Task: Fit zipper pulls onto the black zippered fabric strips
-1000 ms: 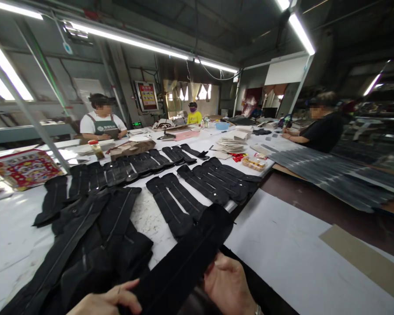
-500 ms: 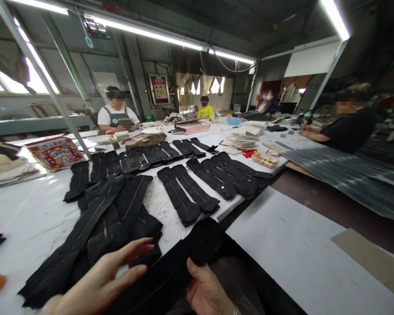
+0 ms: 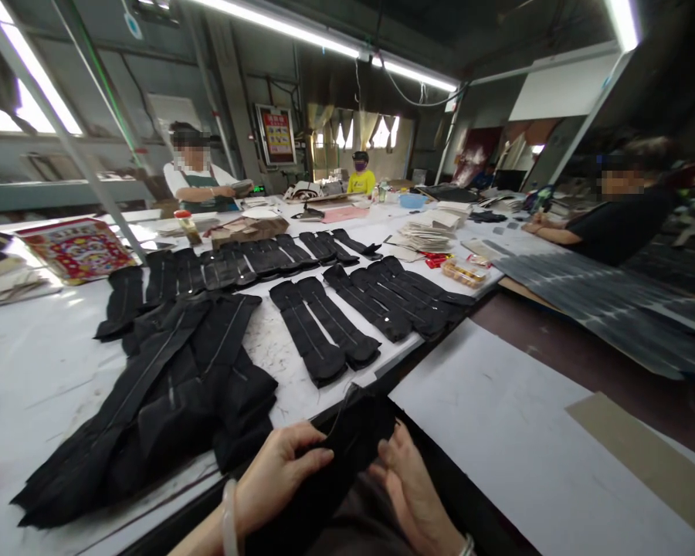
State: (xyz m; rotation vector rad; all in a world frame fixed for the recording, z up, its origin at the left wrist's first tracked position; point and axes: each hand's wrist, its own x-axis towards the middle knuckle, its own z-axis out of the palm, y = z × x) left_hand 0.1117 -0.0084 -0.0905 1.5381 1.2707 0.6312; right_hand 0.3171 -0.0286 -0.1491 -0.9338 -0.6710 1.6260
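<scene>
My left hand [image 3: 286, 471], with a pale bangle at the wrist, pinches the left edge of a black fabric piece [image 3: 347, 440] at the table's near edge. My right hand [image 3: 408, 486] is at its right edge, fingers bent against the cloth and partly hidden by it. A loose thread stands up at the piece's far end. Left of my hands lies a heap of black fabric strips [image 3: 179, 386] with pale lines like zippers along them. Just beyond the held piece, two similar black strips [image 3: 321, 332] lie side by side.
More black strips [image 3: 394, 297] and a long row of them [image 3: 255, 259] lie farther back. To the right are a white board [image 3: 486, 417] and grey sheets [image 3: 602, 301]. A clear box [image 3: 463, 272] sits near paper stacks [image 3: 420, 238]. Other people work around the table.
My left hand has come down from the air beside the heap and taken hold of the fabric. My right hand has shifted right, to the piece's far-right edge. The view has turned slightly.
</scene>
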